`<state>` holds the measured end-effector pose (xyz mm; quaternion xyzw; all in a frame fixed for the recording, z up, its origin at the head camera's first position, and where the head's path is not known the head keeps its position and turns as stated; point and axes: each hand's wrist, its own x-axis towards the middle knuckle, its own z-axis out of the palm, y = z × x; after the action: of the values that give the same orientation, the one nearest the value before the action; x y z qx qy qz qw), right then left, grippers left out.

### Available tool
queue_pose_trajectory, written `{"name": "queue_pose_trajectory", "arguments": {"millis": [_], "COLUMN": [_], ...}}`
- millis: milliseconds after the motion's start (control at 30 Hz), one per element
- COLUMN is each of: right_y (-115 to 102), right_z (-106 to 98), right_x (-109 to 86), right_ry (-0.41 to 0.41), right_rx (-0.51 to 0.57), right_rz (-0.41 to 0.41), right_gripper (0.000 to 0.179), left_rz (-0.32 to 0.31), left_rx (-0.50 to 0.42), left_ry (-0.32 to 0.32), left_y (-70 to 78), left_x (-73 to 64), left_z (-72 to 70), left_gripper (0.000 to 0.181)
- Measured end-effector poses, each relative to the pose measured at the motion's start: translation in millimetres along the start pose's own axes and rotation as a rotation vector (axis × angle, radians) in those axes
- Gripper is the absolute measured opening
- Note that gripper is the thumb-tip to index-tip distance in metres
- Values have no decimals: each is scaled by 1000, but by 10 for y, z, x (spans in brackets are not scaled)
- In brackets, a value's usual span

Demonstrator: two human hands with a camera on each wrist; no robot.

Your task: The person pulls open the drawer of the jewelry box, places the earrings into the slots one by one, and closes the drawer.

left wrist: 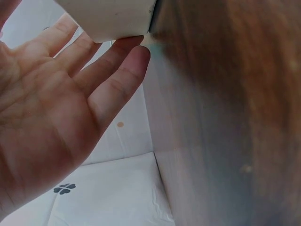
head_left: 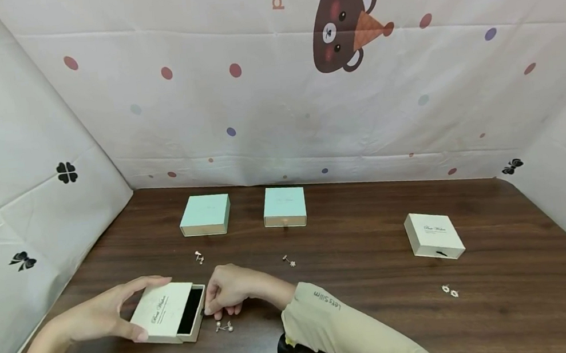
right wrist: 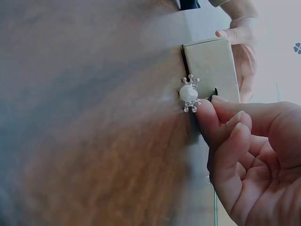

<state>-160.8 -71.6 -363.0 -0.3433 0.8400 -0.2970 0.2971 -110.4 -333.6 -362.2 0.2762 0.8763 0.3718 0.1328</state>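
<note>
A white jewelry box (head_left: 161, 311) with dark lettering lies flat at the front left, its drawer (head_left: 201, 313) partly out on the right side and showing a black lining. My left hand (head_left: 96, 318) holds the box's sleeve between thumb and fingers. At the drawer's front, my right hand (head_left: 230, 290) pinches the small black ribbon tab (right wrist: 213, 93) between thumb and index finger. A pair of pearl earrings (head_left: 224, 326) lies on the table just below my right hand; one pearl (right wrist: 189, 93) shows close to the fingertips in the right wrist view.
Two mint-green boxes (head_left: 205, 214) (head_left: 284, 206) stand at the back, with earrings (head_left: 199, 257) (head_left: 289, 261) in front of each. Another white box (head_left: 434, 235) sits at the right, earrings (head_left: 450, 291) before it. Printed cloth walls (head_left: 274, 97) surround the brown table (head_left: 356, 284).
</note>
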Motion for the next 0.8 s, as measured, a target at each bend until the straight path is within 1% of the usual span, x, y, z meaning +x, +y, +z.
{"name": "queue_pose_trajectory", "arguments": {"millis": [133,267,567,700,800], "right_y": [12,22,65,83,90], "right_z": [-16,-29,-54,-57,-58], "right_x": [-17,-38,-85,-105,-116], "right_ry": [-12,-17,-23,-22,-24], "right_rx": [21,35,20,-2,-3], "right_rz": [2,2,-15,-21,-17], "right_gripper": [16,16,16,16,16], "left_rz": [-23,-22,-16,-23,-35], "left_rx": [-2,-30,-49,-81,-88], "left_ry": [-7,-15,-17,-26,-28], "left_y": [3,-1,15,25,32], "left_x": [-5,-3,11,15,12], "left_z": [-9,-17,-12,-11,-11], "left_gripper": [80,80,80,80,80]}}
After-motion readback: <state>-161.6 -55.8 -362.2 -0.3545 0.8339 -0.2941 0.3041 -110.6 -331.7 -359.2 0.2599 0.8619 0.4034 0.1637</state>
